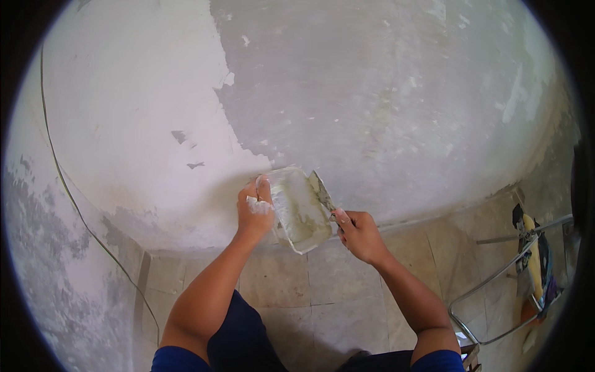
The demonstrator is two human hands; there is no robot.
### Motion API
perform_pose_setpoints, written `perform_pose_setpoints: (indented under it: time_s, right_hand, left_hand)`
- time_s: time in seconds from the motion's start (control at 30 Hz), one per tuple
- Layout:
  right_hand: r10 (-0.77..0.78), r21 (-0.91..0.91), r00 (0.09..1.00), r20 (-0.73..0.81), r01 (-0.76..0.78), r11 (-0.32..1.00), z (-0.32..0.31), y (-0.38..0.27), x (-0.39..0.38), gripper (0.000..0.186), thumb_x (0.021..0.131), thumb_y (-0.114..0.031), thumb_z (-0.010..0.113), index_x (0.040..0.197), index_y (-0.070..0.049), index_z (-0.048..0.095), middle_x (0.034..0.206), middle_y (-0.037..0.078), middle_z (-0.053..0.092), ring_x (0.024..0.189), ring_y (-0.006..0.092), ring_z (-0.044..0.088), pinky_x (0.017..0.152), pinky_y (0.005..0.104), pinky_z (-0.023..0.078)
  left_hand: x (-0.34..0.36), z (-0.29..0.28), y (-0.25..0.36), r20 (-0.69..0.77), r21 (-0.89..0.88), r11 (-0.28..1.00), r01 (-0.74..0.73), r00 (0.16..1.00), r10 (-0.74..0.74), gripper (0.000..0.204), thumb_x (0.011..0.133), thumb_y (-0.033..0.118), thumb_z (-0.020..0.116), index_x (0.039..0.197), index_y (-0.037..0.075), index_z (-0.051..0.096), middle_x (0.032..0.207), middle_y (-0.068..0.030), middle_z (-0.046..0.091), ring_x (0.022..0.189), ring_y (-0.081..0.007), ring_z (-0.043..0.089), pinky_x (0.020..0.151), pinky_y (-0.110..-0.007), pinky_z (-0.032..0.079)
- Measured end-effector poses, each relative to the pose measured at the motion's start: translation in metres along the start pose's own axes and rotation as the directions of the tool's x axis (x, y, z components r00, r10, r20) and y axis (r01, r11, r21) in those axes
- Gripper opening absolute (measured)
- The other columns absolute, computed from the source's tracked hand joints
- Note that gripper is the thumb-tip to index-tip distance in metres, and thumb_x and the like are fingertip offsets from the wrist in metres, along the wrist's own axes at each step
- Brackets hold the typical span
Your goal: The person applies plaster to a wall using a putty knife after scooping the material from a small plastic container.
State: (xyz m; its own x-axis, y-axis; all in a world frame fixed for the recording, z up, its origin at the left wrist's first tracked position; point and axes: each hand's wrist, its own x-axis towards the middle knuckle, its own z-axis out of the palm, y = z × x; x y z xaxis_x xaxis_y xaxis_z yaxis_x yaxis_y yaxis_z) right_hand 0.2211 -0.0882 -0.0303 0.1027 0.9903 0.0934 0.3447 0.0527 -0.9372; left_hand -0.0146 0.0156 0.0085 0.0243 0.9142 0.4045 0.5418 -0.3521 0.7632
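Observation:
My left hand (255, 204), smeared with white paste, grips the left edge of a rectangular plastic tub (286, 230) coated inside with whitish putty. In my right hand (358, 234) is the handle of a putty knife (320, 191). Its putty-caked blade lies against the tub's right rim. Both hands are closed and held in front of the wall (347, 80). White filler covers the wall's left part, with a ragged border against the bare grey on the right.
A dark cable (77, 208) hangs down the left side wall. At the right stands a metal tube frame (477, 291) with cloths (534, 260) draped on it. Stone-coloured floor tiles (341, 279) lie below, meeting the wall's foot.

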Motion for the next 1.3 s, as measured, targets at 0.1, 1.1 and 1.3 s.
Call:
perform_pose_setpoints:
  time_s: [0.1,1.1,1.3]
  right_hand:
    - [-0.021,-0.023,0.998,-0.053,0.020,1.000,0.007,-0.010,-0.001,0.062,0.113,-0.041,0.051,0.075,0.007,0.058,0.059,0.013,0.049,0.056,0.0186,0.045,0.058,0.0404,0.044]
    - [-0.103,-0.296,0.993,-0.054,0.083,0.952,-0.003,-0.038,0.005,0.052,0.111,-0.033,0.052,0.082,0.008,0.066,0.069,0.030,0.058,0.065,0.0486,0.055,0.066,0.0513,0.046]
    - [-0.139,-0.296,0.985,-0.098,0.104,0.949,-0.001,-0.029,-0.006,0.049,0.111,-0.032,0.052,0.085,0.007,0.065,0.069,0.029,0.059,0.064,0.0488,0.055,0.064,0.0518,0.045]
  left_hand:
    - [-0.002,0.005,-0.016,-0.042,0.010,0.987,-0.159,0.986,0.160,0.036,0.109,0.025,0.048,0.110,-0.005,0.068,0.101,-0.0307,0.070,0.098,-0.0515,0.067,0.088,-0.051,0.052]
    - [0.005,0.031,-0.046,-0.137,0.175,0.947,-0.270,0.946,0.295,0.041,0.111,0.029,0.042,0.109,-0.002,0.068,0.104,-0.0288,0.070,0.099,-0.0505,0.065,0.091,-0.055,0.050]
    - [0.005,0.025,-0.026,0.028,-0.044,0.999,-0.004,1.000,0.005,0.042,0.110,0.031,0.043,0.104,-0.003,0.067,0.099,-0.0279,0.069,0.099,-0.0511,0.064,0.091,-0.054,0.050]
